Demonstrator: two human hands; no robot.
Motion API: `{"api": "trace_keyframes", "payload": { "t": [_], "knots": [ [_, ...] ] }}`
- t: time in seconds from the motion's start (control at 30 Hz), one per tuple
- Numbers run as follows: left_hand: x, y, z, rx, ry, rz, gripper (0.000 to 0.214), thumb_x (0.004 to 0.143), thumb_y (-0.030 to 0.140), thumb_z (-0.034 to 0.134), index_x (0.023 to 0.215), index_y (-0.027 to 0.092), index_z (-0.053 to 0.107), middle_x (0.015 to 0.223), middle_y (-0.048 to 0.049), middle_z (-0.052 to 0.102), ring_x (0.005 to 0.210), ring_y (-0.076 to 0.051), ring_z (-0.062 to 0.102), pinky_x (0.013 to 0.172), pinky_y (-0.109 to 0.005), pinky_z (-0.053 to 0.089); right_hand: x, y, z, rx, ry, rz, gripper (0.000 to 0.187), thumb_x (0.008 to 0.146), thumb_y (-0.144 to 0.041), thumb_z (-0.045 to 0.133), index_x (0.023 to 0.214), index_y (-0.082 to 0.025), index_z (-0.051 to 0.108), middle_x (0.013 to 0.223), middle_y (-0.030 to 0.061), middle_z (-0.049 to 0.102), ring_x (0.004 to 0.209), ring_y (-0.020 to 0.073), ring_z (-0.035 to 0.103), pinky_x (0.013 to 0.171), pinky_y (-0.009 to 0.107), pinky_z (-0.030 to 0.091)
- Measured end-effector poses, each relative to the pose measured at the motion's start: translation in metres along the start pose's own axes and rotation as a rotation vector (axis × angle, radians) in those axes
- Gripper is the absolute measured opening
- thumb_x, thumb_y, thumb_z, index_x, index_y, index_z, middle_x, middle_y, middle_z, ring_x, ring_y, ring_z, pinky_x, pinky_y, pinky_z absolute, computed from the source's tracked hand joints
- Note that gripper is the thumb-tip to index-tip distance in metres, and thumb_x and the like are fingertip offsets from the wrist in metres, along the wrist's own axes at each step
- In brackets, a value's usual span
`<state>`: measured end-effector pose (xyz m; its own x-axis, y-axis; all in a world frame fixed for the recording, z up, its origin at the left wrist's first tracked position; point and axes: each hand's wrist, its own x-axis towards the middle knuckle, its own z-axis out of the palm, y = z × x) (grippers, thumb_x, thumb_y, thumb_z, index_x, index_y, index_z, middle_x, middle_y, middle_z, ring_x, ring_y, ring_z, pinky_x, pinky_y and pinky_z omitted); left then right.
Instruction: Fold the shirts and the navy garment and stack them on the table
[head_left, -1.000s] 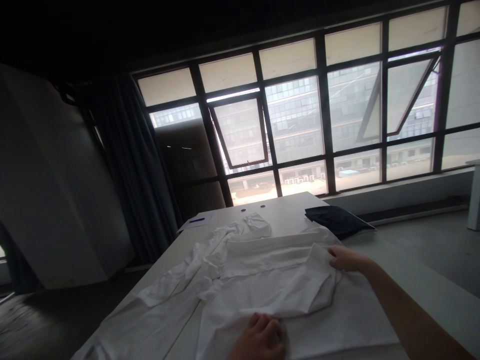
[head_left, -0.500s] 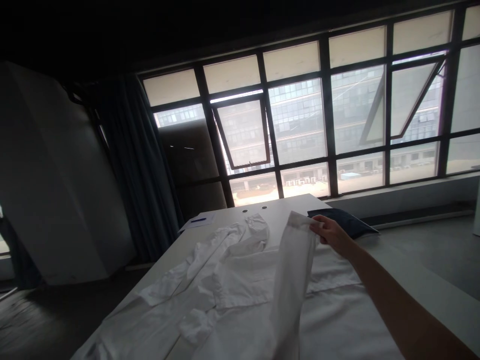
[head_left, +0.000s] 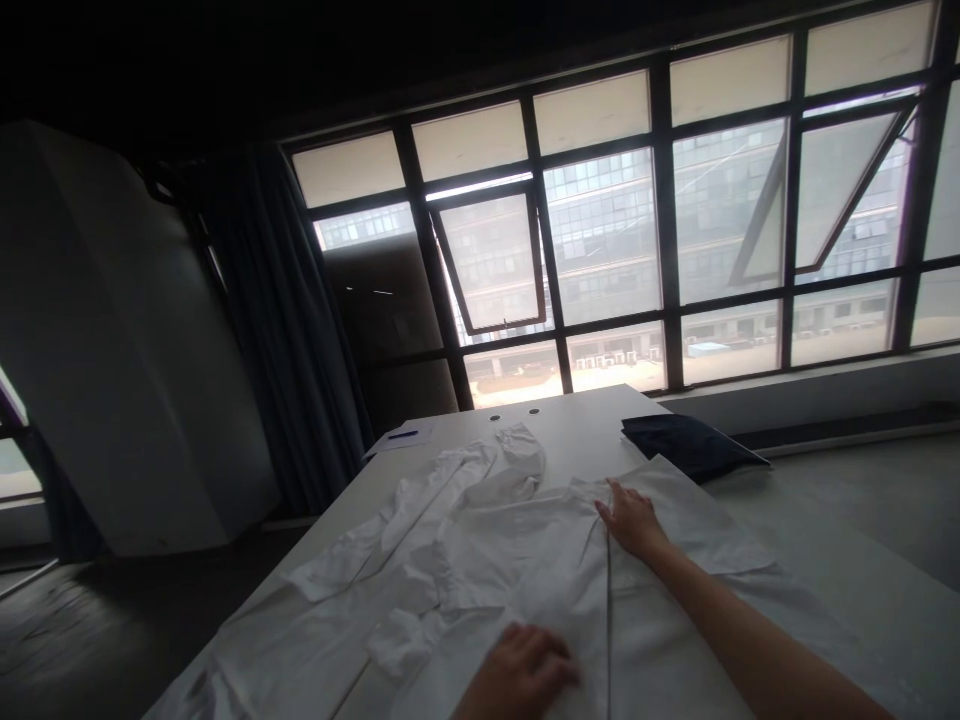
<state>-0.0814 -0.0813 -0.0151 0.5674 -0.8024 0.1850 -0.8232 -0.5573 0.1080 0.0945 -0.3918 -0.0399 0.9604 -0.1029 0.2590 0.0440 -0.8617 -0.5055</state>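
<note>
Resting flat with its fingers spread, the right hand [head_left: 631,522] lies on a white long-sleeved shirt [head_left: 487,560], its grip released and nothing pinched, the arm reaching in from the lower right. The left hand [head_left: 519,675] sits at the bottom of the view on the same cloth, fingers lightly curved, its grip loose as far as the view shows. The shirt spreads rumpled across a long white surface [head_left: 577,412], with a crumpled cuff [head_left: 521,450] toward the far end and another bunched cuff [head_left: 399,642] just beside the left hand. A straight crease [head_left: 608,640] runs down the cloth between the two hands. Just past the shirt's far corner, a folded dark navy cloth [head_left: 690,445] lies on the surface. Toward the far left edge sits a sheet of paper [head_left: 397,438] with a blue pen [head_left: 403,434] on it. Behind the surface, a wide gridded window [head_left: 600,240] shows a large building, and a dark curtain [head_left: 285,330] hangs at its left end.
</note>
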Motion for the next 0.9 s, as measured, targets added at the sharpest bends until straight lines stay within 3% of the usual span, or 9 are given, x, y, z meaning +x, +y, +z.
{"api": "trace_keyframes", "payload": {
  "t": [0.07,0.17,0.3,0.4,0.5,0.67,0.77,0.83,0.9],
  "knots": [
    [-0.015,-0.024,-0.014,-0.031,0.002,-0.226,0.070,0.089,0.063,0.065,0.150,0.031,0.048,0.153,-0.0131,0.052,0.137,-0.034,0.051,0.116,-0.050,0.041,-0.004,0.004,0.004,-0.067,-0.011,-0.017,0.064,0.098,-0.048,0.043,0.149,-0.010,0.042,0.146,0.0229,0.056,0.142,0.0344,0.043,0.117,0.049,0.021],
    [-0.037,-0.044,-0.028,-0.045,-0.174,-0.518,0.096,0.085,0.079,0.055,0.162,0.030,0.026,0.169,-0.0123,0.023,0.154,-0.040,0.020,0.124,-0.064,0.016,-0.011,0.008,0.005,-0.135,-0.027,-0.033,0.066,0.098,-0.051,0.041,0.150,-0.009,0.043,0.147,0.0232,0.055,0.142,0.0355,0.043,0.117,0.048,0.022],
    [-0.044,-0.048,-0.018,-0.004,-0.368,-0.611,0.104,0.083,0.077,0.055,0.163,0.026,0.011,0.170,-0.0103,0.002,0.156,-0.039,-0.001,0.121,-0.070,0.001,-0.029,0.014,-0.001,-0.185,-0.035,-0.043,0.069,0.098,-0.051,0.038,0.151,-0.007,0.043,0.147,0.0259,0.053,0.143,0.0385,0.041,0.117,0.053,0.022],
    [-0.042,-0.045,0.001,0.056,-0.421,-0.693,0.074,0.095,0.048,0.043,0.162,0.027,0.018,0.169,-0.0090,0.009,0.156,-0.037,0.006,0.119,-0.073,0.005,-0.045,0.022,-0.014,-0.191,-0.050,-0.079,0.066,0.098,-0.052,0.040,0.149,-0.013,0.047,0.147,0.0230,0.055,0.141,0.0382,0.044,0.116,0.055,0.024],
    [-0.041,-0.039,0.005,0.086,-0.467,-0.752,0.067,0.093,0.034,0.042,0.159,0.031,0.033,0.167,-0.0117,0.026,0.153,-0.042,0.023,0.113,-0.078,0.020,-0.055,0.031,-0.031,-0.169,-0.081,-0.174,0.056,0.095,-0.056,0.047,0.139,-0.023,0.059,0.140,0.0160,0.063,0.134,0.0361,0.050,0.116,0.057,0.023],
    [-0.027,-0.028,-0.038,0.132,-0.426,-0.618,0.048,0.090,0.048,0.054,0.133,0.030,0.065,0.132,-0.0137,0.068,0.120,-0.041,0.062,0.102,-0.064,0.044,-0.055,0.031,-0.048,-0.103,-0.108,-0.295,0.053,0.094,-0.056,0.050,0.133,-0.023,0.065,0.135,0.0137,0.067,0.129,0.0339,0.054,0.116,0.055,0.026],
    [-0.003,-0.041,-0.056,0.090,-0.225,-0.608,0.054,0.096,0.059,0.045,0.138,0.029,0.059,0.139,-0.0101,0.063,0.129,-0.030,0.058,0.110,-0.046,0.042,-0.048,0.023,-0.043,-0.060,-0.097,-0.332,0.056,0.098,-0.047,0.042,0.146,-0.021,0.055,0.146,0.0121,0.060,0.137,0.0272,0.050,0.115,0.042,0.033],
    [0.012,-0.062,-0.054,0.067,-0.212,-0.687,0.062,0.099,0.058,0.036,0.150,0.026,0.048,0.156,-0.0103,0.049,0.144,-0.026,0.044,0.118,-0.041,0.034,-0.044,0.021,-0.038,-0.042,-0.075,-0.317,0.056,0.101,-0.039,0.033,0.152,-0.019,0.048,0.151,0.0118,0.055,0.139,0.0236,0.049,0.115,0.038,0.035],
    [0.021,-0.085,-0.045,0.069,-0.238,-0.752,0.068,0.099,0.058,0.034,0.156,0.020,0.042,0.163,-0.0138,0.038,0.151,-0.030,0.033,0.121,-0.046,0.028,-0.042,0.023,-0.032,-0.039,-0.058,-0.276,0.057,0.101,-0.035,0.031,0.152,-0.017,0.048,0.149,0.0134,0.056,0.137,0.0244,0.051,0.114,0.039,0.036]
  ]
}}
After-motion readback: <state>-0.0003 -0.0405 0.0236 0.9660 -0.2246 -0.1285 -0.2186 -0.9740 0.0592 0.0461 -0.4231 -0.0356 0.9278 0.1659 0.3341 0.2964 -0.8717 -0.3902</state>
